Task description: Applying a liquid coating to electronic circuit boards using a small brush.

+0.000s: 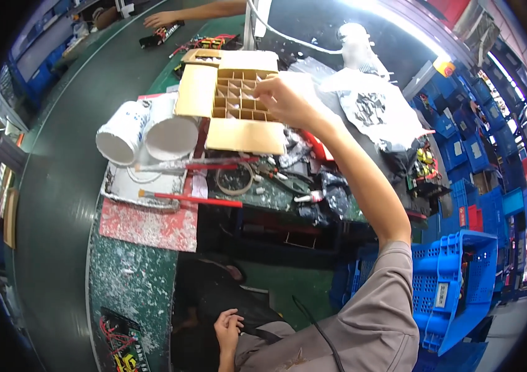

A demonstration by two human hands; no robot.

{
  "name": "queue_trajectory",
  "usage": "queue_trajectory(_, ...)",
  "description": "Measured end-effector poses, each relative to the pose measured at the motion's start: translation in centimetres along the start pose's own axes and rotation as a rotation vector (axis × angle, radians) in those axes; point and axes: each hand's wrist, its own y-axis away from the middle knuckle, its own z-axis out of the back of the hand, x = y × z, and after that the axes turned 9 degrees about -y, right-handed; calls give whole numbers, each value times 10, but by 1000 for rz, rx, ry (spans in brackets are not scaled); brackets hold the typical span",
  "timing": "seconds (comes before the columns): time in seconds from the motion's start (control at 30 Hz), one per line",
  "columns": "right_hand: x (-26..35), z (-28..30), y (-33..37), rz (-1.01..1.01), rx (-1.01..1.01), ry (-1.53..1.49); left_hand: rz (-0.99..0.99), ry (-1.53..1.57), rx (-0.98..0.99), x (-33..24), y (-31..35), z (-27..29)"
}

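My right hand (285, 99) reaches over a cardboard box (245, 135) with raised flaps. Its fingers are pinched together above the right side of the cardboard dividers (234, 93), which split the box into small cells. Whatever sits between those fingertips is too small to make out. White bits show in some cells. Low down near my lap, my left hand (229, 325) is held with fingers curled in, and nothing shows in it.
Two white tubs (173, 136) lie beside the box, above a white-smeared tray (146, 197) and a red-handled brush (201, 200). A plastic bag (369, 105) lies right. Blue crates (449, 285) stand near my right side. Another person's hand (161, 20) touches a circuit board on the conveyor (59, 186).
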Motion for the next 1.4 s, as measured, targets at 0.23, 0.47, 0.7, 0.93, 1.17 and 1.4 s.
queue_trajectory(0.23,-21,19,-30,-140,172,20,100,-20,-75,-27,-20,-14)
queue_trajectory(0.47,-39,34,-29,9,138,145,198,-109,-44,-34,-49,-25)
queue_trajectory(0.7,15,-4,-56,50,423,129,82,-141,30,-18,-67,-30)
queue_trajectory(0.93,18,-9,-60,-23,506,199,29,-161,40,-10,-75,-24)
queue_trajectory(1.17,38,-16,-64,125,480,429,-5,-162,44,-10,-79,-23)
queue_trajectory(1.4,37,-20,-80,16,577,386,-15,-187,29,-20,-78,-21)
